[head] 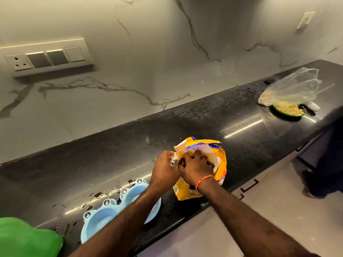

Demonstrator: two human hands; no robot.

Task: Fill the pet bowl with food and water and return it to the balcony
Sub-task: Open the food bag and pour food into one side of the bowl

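Note:
A yellow pet food bag [220, 154] stands on the black counter [115, 149], its torn top open. My left hand [164, 168] pinches the bag's left lip. My right hand [196, 167] curls over the opening with dark kibble pieces between its fingers. A light blue double pet bowl [101, 217] with frog-eye bumps lies at the counter's front edge, left of the bag, partly hidden under my left forearm. Water droplets lie on the counter around the bowl.
A clear plastic bag [295, 88] leans over a dark green bowl of grain [288, 110] at the far right of the counter. A green object [24, 238] sits at the bottom left. A socket panel [46, 58] is on the marble wall. Another person's dark figure [328, 154] stands at the right.

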